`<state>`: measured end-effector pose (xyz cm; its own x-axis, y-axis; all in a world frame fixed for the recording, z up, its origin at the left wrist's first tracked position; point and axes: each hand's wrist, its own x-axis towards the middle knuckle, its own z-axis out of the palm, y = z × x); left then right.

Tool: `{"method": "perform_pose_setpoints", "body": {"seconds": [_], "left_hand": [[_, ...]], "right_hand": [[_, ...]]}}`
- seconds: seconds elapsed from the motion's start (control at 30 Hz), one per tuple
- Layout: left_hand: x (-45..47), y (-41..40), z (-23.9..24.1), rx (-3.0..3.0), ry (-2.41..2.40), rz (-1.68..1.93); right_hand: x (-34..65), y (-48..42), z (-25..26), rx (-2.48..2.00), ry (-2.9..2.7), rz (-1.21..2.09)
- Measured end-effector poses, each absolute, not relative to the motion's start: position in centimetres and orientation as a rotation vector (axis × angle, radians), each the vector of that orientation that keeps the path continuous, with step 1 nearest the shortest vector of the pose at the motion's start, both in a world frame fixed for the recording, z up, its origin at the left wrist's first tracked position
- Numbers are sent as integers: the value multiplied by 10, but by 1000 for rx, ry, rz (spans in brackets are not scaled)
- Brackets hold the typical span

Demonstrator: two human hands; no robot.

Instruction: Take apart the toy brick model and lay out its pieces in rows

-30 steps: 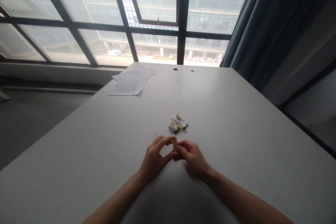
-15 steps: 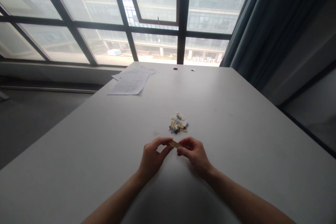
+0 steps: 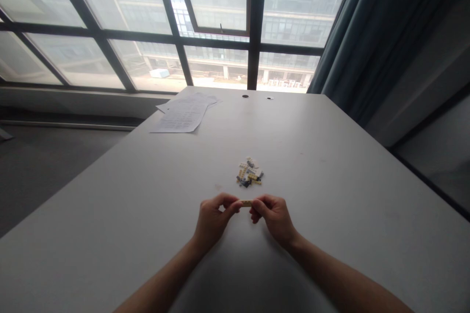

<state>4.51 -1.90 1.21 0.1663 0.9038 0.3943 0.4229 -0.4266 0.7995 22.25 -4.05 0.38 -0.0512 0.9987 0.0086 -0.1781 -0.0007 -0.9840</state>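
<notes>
A small yellowish toy building brick [image 3: 246, 203] is pinched between my two hands, just above the table. My left hand [image 3: 215, 215] grips its left end between thumb and fingers. On the right end, my right hand [image 3: 273, 216] has its thumb on top and its other fingers curled beneath. The fingertips cover both ends, so I cannot tell whether it is one piece or several joined. Just beyond my hands lies a loose pile of toy building bricks [image 3: 249, 172] in yellow, white, grey and black.
The white table [image 3: 330, 181] stretches away toward a large window [image 3: 220, 0]. Printed paper sheets [image 3: 179, 115] lie at its far left. Two round holes [image 3: 245, 96] are near the far edge. A dark blue curtain [image 3: 352, 34] hangs at the right.
The held brick has turned from a slant to nearly level. My right thumb has shifted onto its right end, and the pile has stayed put.
</notes>
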Motion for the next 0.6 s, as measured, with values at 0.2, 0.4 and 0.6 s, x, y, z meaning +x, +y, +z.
{"method": "perform_pose_setpoints", "body": {"seconds": [0.2, 0.4, 0.6], "left_hand": [[45, -19, 11, 1866, 1237, 1176], [48, -20, 15, 1846, 1171, 1044], [49, -20, 12, 1852, 1117, 1018]], "right_hand": [[221, -40, 6, -1052, -1029, 1387], [220, -39, 2, -1007, -883, 1426], [219, -37, -2, -1017, -810, 1410]]}}
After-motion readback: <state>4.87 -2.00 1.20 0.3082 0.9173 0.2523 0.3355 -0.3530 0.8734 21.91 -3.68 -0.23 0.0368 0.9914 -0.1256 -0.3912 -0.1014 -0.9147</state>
